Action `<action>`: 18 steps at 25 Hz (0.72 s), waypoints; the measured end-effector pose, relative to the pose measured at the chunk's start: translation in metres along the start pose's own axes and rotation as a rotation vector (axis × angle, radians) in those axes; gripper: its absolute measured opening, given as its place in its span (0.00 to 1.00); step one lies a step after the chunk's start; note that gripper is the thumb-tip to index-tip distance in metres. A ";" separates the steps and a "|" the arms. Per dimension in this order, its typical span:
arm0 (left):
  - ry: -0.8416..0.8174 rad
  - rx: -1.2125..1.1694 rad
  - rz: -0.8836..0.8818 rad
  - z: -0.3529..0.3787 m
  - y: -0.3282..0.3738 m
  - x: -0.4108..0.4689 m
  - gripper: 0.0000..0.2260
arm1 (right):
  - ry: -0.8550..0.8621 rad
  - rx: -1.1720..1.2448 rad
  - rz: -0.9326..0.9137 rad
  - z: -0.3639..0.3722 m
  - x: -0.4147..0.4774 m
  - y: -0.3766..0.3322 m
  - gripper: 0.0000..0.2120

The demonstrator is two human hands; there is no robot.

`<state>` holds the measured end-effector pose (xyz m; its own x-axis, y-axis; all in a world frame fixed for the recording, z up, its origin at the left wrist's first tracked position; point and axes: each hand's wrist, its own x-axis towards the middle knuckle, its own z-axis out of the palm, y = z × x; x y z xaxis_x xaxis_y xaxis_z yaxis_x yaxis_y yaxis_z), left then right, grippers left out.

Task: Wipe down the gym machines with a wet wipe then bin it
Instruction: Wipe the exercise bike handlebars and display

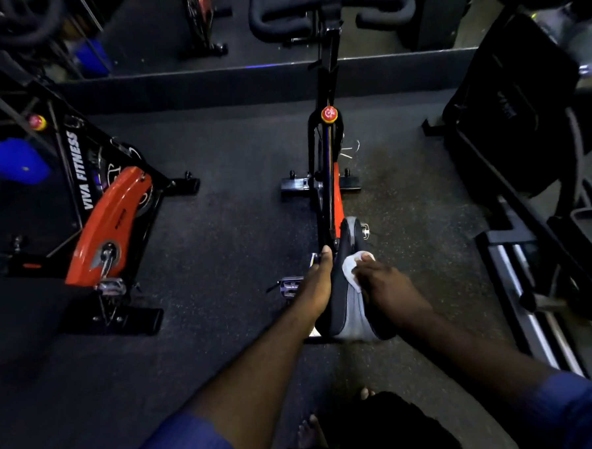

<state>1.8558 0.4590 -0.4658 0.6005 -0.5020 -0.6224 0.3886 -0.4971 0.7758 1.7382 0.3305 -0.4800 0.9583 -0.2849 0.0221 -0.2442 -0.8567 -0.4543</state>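
Note:
A black and red spin bike (329, 174) stands straight ahead of me on the dark rubber floor. Its black and grey saddle (349, 310) is right below me. My left hand (316, 285) lies along the saddle's left side with straight fingers, steadying it. My right hand (387, 288) presses a crumpled white wet wipe (352, 267) onto the saddle's top, fingers curled over the wipe. Most of the wipe is hidden under that hand.
A second red and black spin bike (105, 217) marked VIVA FITNESS stands at the left. A treadmill (534, 212) runs along the right side. A mirror wall (243, 28) is ahead. My bare feet (312, 433) show at the bottom.

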 end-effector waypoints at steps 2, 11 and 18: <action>-0.001 0.028 0.024 -0.006 0.011 -0.013 0.41 | -0.062 -0.049 -0.019 -0.006 0.003 -0.007 0.08; -0.009 -0.038 0.185 0.014 0.086 -0.023 0.24 | 0.131 1.128 0.747 -0.103 0.009 0.030 0.04; 0.078 0.004 0.289 0.092 0.197 0.036 0.27 | 0.178 1.628 0.701 -0.212 0.040 0.131 0.12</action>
<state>1.8898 0.2780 -0.3455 0.7376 -0.5677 -0.3656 0.1908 -0.3442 0.9193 1.7133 0.1154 -0.3500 0.6962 -0.5074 -0.5077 -0.0752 0.6519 -0.7546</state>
